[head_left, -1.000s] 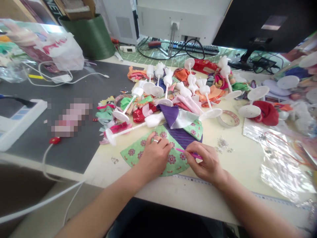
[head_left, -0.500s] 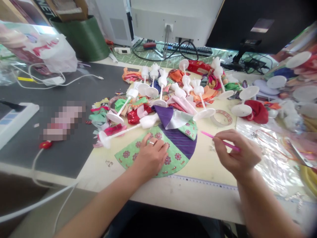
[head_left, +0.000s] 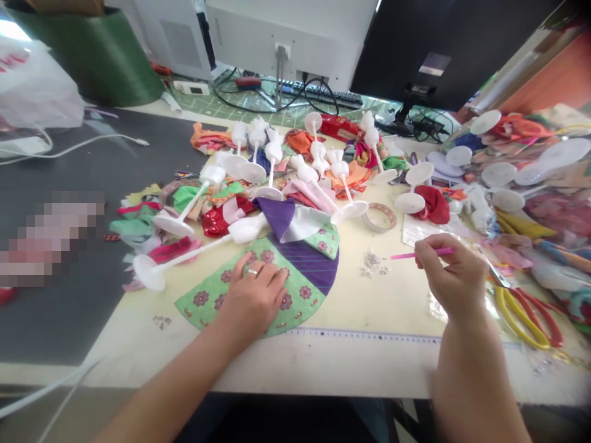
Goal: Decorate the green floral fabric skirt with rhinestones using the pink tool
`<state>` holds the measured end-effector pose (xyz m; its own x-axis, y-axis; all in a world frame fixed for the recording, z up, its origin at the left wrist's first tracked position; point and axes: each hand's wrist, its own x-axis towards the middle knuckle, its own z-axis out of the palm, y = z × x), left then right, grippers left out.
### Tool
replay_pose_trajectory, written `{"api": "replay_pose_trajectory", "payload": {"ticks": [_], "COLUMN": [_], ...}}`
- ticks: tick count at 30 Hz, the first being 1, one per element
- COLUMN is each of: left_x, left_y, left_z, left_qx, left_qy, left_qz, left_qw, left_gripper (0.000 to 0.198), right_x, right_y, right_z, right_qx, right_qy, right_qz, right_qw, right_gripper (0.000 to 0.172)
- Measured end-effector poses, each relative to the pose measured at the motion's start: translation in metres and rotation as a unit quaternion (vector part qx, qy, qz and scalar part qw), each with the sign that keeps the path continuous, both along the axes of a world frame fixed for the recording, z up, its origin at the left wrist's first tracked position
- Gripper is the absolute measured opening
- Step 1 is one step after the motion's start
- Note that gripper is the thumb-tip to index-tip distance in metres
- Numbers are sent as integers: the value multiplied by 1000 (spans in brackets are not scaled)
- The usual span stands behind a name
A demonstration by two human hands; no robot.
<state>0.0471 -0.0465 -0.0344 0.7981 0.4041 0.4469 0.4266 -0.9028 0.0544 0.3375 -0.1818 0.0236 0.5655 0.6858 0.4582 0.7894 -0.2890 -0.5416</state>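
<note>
My left hand (head_left: 253, 295), with a ring on one finger, lies flat on a semicircle of green floral fabric (head_left: 207, 301) that has a purple striped panel (head_left: 307, 264). My right hand (head_left: 447, 277) is lifted off the table to the right of the fabric, pinching a thin pink stick (head_left: 415, 254). A white plastic doll stand (head_left: 198, 261) lies on its side just above the fabric. Behind it is a heap of similar stands and colourful fabric scraps (head_left: 221, 221).
A metal ruler (head_left: 364, 335) runs along the table's front edge. Nearby are a tape roll (head_left: 379, 218), small silver beads (head_left: 372, 261) and yellow-red handled scissors (head_left: 526, 317). More stands and cloth crowd the right. A dark mat (head_left: 60, 332) lies left; a monitor (head_left: 438, 49) stands behind.
My right hand has left the fabric and moved right, still holding the pink stick. My left hand stays on the fabric. The view has turned right.
</note>
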Motion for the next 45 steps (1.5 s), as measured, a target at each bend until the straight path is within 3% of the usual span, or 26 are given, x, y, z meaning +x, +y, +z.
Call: {"api": "replay_pose_trajectory", "payload": {"ticks": [5, 15, 28, 45], "left_x": [0, 2, -1, 1], "left_y": [0, 1, 0, 0], "left_z": [1, 4, 6, 7], "left_qx": [3, -5, -82, 18], "left_qy": [-6, 4, -51, -14], "left_qz": [-4, -7, 9, -6], "left_qw": [1000, 1000, 995, 1000], "left_gripper": [23, 22, 23, 20], "right_x": [0, 0, -1, -3], "right_y": [2, 11, 11, 9], "right_z": [1, -3, -6, -3], "right_qx": [-25, -25, -13, -1], "right_qy": [-28, -100, -109, -132], "right_qz": [-27, 13, 15, 26], "right_qw": [999, 995, 994, 991], "right_gripper": [20, 16, 15, 15]}}
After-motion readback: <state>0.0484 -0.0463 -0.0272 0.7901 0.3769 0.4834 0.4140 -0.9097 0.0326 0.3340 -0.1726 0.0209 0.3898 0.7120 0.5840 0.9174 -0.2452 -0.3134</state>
